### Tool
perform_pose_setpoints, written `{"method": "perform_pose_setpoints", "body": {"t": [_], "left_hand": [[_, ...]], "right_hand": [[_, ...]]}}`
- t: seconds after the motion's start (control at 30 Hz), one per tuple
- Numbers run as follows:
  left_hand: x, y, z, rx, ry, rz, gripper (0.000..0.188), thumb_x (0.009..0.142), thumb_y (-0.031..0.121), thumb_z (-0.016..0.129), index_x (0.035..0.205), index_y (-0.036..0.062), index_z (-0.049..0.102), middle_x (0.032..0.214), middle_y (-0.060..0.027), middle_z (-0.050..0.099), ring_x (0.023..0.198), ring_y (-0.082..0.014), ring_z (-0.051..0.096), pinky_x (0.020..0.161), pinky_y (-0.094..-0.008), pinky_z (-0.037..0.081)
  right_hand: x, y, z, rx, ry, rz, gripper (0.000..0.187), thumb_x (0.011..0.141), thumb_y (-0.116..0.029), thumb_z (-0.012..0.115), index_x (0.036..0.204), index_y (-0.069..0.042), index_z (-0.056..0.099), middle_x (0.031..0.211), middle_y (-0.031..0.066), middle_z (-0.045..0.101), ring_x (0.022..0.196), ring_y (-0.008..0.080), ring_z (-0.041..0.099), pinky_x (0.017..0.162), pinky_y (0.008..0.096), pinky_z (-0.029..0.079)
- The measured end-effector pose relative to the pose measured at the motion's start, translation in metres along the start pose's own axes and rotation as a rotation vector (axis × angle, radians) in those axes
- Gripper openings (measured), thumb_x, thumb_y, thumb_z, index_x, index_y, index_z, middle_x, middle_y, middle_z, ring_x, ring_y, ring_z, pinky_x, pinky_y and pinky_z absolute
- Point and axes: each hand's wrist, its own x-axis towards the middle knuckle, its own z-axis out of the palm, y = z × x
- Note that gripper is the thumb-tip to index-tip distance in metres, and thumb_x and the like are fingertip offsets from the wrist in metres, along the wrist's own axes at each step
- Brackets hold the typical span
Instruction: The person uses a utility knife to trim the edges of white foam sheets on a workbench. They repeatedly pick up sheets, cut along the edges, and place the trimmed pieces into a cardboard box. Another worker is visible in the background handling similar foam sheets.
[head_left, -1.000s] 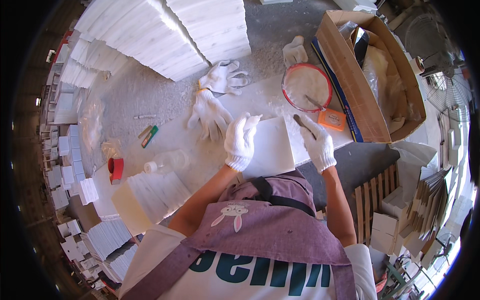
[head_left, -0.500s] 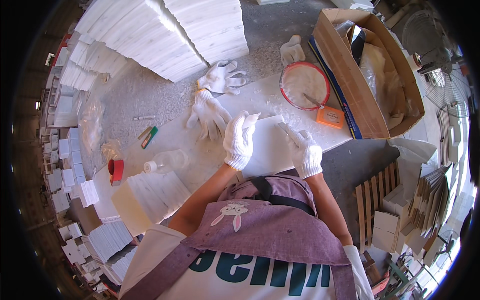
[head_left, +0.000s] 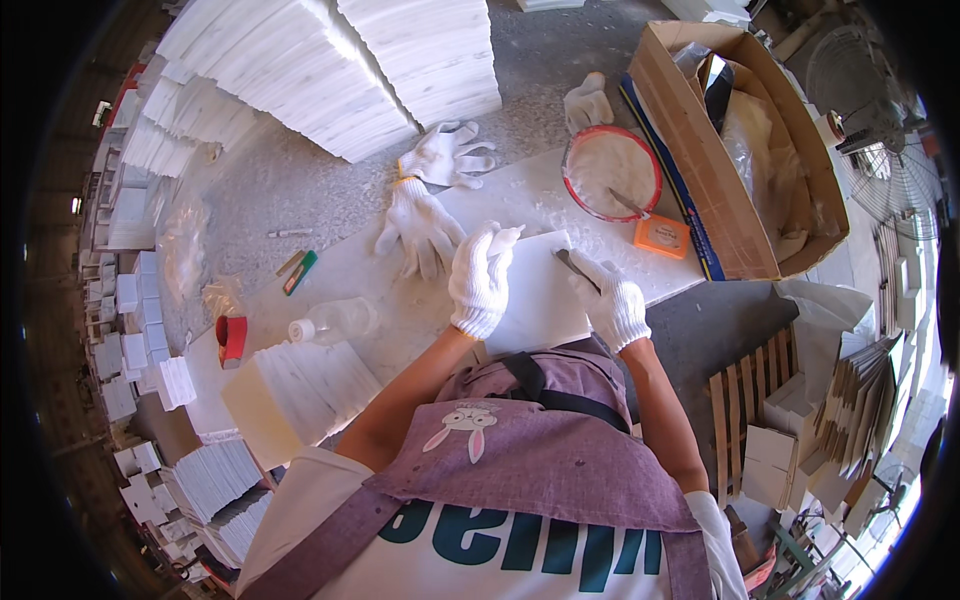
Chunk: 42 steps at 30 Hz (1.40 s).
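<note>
The white marble-like tile (head_left: 540,298), at the front edge of the worktable (head_left: 520,205), could be chipped should the slim dark tool (head_left: 577,269) slip; its face appears smooth and square-cornered. The tool is gripped in the nearly closed right hand (head_left: 612,302); the left hand (head_left: 480,285) is half-curled at the tile's left side, any hold being indiscernible.

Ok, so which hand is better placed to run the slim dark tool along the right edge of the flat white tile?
Probably the white-gloved right hand: it holds the slim dark tool beside that edge of the flat white tile. The white-gloved left hand is at the opposite side.
</note>
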Motion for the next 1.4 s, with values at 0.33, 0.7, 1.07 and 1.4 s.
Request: {"method": "perform_pose_setpoints", "body": {"t": [0.33,0.7,1.07,1.4], "left_hand": [[-0.004,-0.005,0.000,0.019,-0.042,-0.016,0.041,0.087,0.003,0.068,0.126,-0.0003,0.055,0.120,-0.0150,0.063,0.110,-0.0301,0.061,0.096,-0.0376,0.048],[-0.002,0.000,-0.001,0.017,-0.026,-0.040,0.041,0.086,0.007,0.069,0.124,0.0021,0.057,0.117,-0.0146,0.066,0.107,-0.0336,0.063,0.092,-0.0402,0.050],[-0.003,-0.001,0.002,-0.027,-0.019,-0.043,0.039,0.087,0.006,0.068,0.124,0.0021,0.057,0.116,-0.0145,0.066,0.106,-0.0330,0.063,0.091,-0.0396,0.050],[-0.003,-0.003,0.003,-0.012,-0.035,-0.013,0.038,0.088,0.003,0.067,0.124,-0.0011,0.056,0.119,-0.0148,0.063,0.109,-0.0290,0.062,0.095,-0.0370,0.049]], "right_hand": [[-0.003,0.002,0.001,-0.202,0.026,-0.072,0.036,0.094,-0.030,0.058,0.129,-0.028,0.064,0.101,0.0208,0.064,0.088,0.0389,0.066,0.074,0.0452,0.054],[-0.002,0.009,0.001,-0.301,0.043,-0.173,0.034,0.093,-0.025,0.057,0.126,-0.023,0.065,0.096,0.0170,0.064,0.080,0.0381,0.065,0.071,0.0460,0.053],[0.005,0.012,0.002,-0.295,0.063,-0.211,0.035,0.093,-0.023,0.056,0.127,-0.023,0.064,0.092,0.0175,0.062,0.078,0.0382,0.065,0.068,0.0460,0.053],[0.010,0.002,-0.002,-0.168,0.119,-0.220,0.034,0.093,-0.026,0.059,0.126,-0.020,0.065,0.101,0.0197,0.065,0.090,0.0394,0.065,0.075,0.0444,0.053]]}}
